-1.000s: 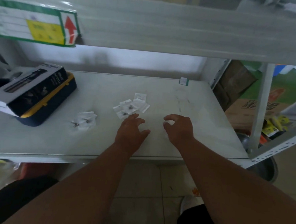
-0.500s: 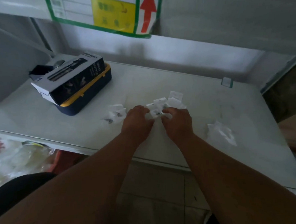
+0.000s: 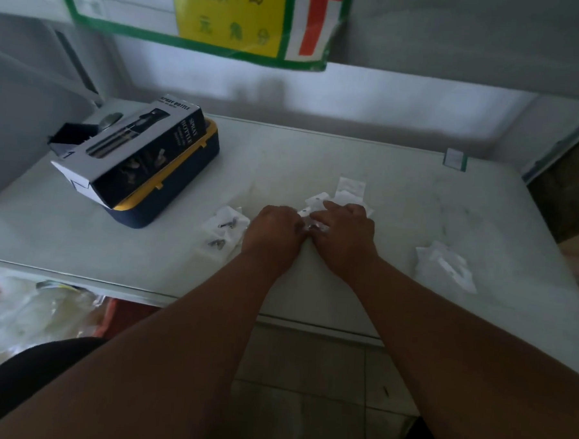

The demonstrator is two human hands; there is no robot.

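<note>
Small clear plastic bags of metal parts lie in a loose pile [image 3: 348, 194] in the middle of the white shelf [image 3: 416, 199]. My left hand [image 3: 274, 233] and my right hand [image 3: 346, 234] sit side by side at the near edge of that pile, knuckles up. Both pinch one small bag [image 3: 309, 222] between them, fingers curled over it. Most of that bag is hidden by my fingers.
A second cluster of small bags [image 3: 222, 232] lies left of my hands, a third [image 3: 446, 269] to the right. A spray-bottle box [image 3: 134, 154] rests on a navy and yellow case [image 3: 179, 183] at the back left. A labelled upper shelf [image 3: 225, 18] hangs overhead.
My hands moved forward from hovering apart above the shelf to the middle pile and closed together on a small bag. The view shifted closer and to the left.
</note>
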